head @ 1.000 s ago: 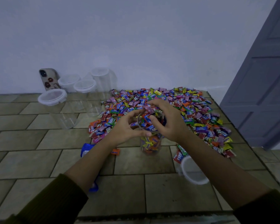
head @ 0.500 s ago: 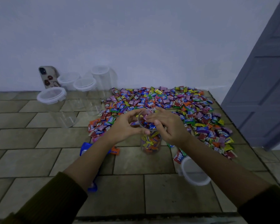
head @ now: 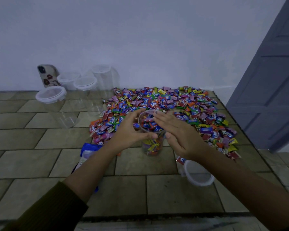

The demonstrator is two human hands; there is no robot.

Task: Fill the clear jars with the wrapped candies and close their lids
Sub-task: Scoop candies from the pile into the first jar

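Left hand (head: pixel 130 130) grips one filled jar (head: pixel 151 145), right hand (head: pixel 178 135) flat-fingered; four lidded jars (head: pixel 51 97) behind.

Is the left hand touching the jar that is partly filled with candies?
Touching. The head view shows the left hand curled round the top of the jar, its thumb across the near rim and its fingers behind the far rim.
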